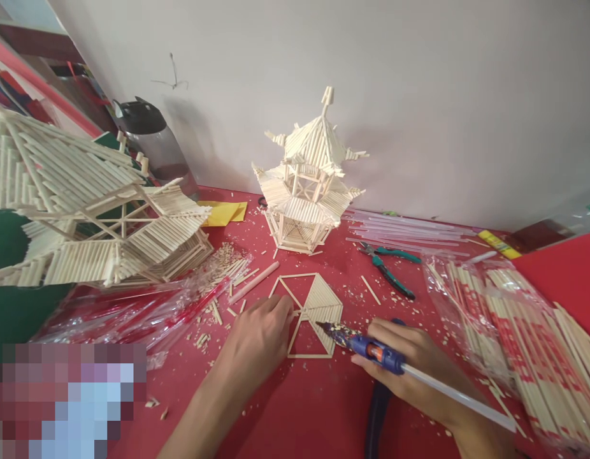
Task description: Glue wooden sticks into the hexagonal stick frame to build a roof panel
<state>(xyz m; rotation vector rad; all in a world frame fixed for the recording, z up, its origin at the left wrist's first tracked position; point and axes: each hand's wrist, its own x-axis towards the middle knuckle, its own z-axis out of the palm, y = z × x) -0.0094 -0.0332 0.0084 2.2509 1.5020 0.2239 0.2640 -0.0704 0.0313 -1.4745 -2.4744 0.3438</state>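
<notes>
A flat hexagonal frame of thin wooden sticks (318, 306) lies on the red tabletop, its right-hand sections filled with closely laid sticks and others still just outlines. Over its left side rests my left hand (264, 328), fingers curled together; what the fingertips pinch is hidden. My right hand (414, 363) grips a blue hot glue gun (371, 349), with a long translucent glue stick (457, 395) coming out of its back. The dark nozzle (326, 328) is at the filled sections, near the frame's centre; whether it touches the sticks I cannot tell.
A small stick pagoda (311, 185) stands behind the frame, a larger stick building (94, 210) at left. Green-handled pliers (390, 261), spare glue sticks (404, 229) and bagged wooden sticks (524, 344) lie right. A bottle (156, 140) stands behind. Wood scraps litter the table.
</notes>
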